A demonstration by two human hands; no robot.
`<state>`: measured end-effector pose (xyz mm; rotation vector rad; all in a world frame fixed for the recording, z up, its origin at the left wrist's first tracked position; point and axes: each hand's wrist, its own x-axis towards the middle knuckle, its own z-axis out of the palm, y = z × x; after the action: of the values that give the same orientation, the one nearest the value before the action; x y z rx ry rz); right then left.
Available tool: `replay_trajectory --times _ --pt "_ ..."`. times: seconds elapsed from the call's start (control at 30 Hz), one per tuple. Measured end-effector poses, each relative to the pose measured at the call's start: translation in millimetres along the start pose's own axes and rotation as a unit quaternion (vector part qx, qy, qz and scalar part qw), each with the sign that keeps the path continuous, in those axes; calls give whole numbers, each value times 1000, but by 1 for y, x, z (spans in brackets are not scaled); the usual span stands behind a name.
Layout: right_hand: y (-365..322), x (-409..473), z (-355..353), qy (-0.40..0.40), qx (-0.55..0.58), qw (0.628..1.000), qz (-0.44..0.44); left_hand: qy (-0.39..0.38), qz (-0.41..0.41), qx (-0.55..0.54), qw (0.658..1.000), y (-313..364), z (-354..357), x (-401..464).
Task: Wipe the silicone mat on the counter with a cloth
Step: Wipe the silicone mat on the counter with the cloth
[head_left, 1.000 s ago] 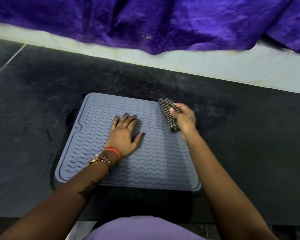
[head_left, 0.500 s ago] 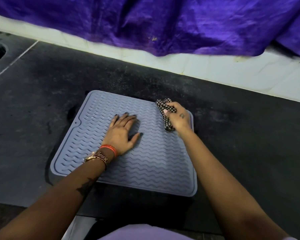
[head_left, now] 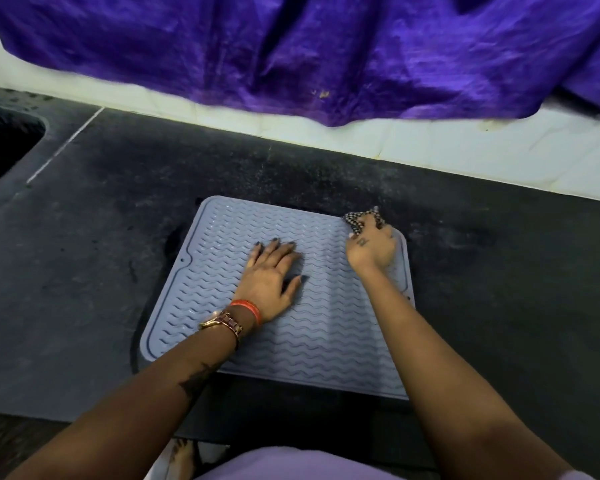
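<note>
A grey-blue silicone mat (head_left: 222, 271) with wavy ridges lies flat on the dark counter (head_left: 84, 271). My left hand (head_left: 269, 278) rests palm down on the middle of the mat, fingers spread. My right hand (head_left: 371, 249) is at the mat's far right corner, closed around a bunched black-and-white checked cloth (head_left: 357, 216). Only the cloth's far end shows past my fingers; it presses on the mat's corner.
A purple sheet (head_left: 326, 53) hangs over the white tiled wall (head_left: 499, 154) behind the counter. A dark sink opening (head_left: 4, 143) sits at the far left. The counter's front edge runs just below the mat, close to my body.
My right hand has pushed the cloth away from me, from the mat's right side up to its far right corner. My left hand stays pressed on the mat.
</note>
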<state>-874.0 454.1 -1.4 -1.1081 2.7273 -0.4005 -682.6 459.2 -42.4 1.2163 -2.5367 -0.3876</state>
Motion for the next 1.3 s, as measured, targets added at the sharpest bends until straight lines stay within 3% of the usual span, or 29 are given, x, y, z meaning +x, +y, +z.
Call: replay_trajectory --times 0.1,0.17,0.2,0.3,0.47,0.67,0.73,0.83,0.9,0.93,0.97,1.03,1.13,1.3 --pt "-13 -7 2 -47 133 988 -56 -30 7 -63 998 -7 -10 2" --pt "-11 -4 -9 -70 260 963 -22 -45 19 -81 996 -16 -20 -1" --pt "-6 -1 -17 -42 281 959 2 -41 23 -76 996 -23 -25 -4" --pt "29 2 -35 85 172 979 68 -3 -8 -49 999 -50 -42 -21" --pt "43 -21 -18 35 -9 995 95 39 -91 -64 993 -82 -57 -49" --pt "-29 -54 19 27 -31 999 3 37 -92 -42 994 -84 -52 -50" --pt "-42 -62 28 12 24 999 -43 38 -90 -40 994 -85 -53 -50" --pt "-39 -56 22 -65 203 973 -91 38 -92 -40 994 -85 -53 -50" --pt "-24 -43 6 -107 320 940 -45 40 -95 -43 994 -84 -53 -50" --pt "-12 -36 -2 -91 345 934 -13 40 -97 -46 993 -84 -53 -50" --pt "1 -27 -10 -48 341 939 19 40 -98 -47 993 -84 -53 -51" --pt "27 -12 -20 51 216 972 75 37 -100 -49 993 -84 -52 -51" --pt "35 -10 -20 21 67 989 128 40 -100 -46 993 -84 -52 -50" --pt "-11 -28 6 18 20 997 73 39 -103 -38 993 -84 -51 -49"
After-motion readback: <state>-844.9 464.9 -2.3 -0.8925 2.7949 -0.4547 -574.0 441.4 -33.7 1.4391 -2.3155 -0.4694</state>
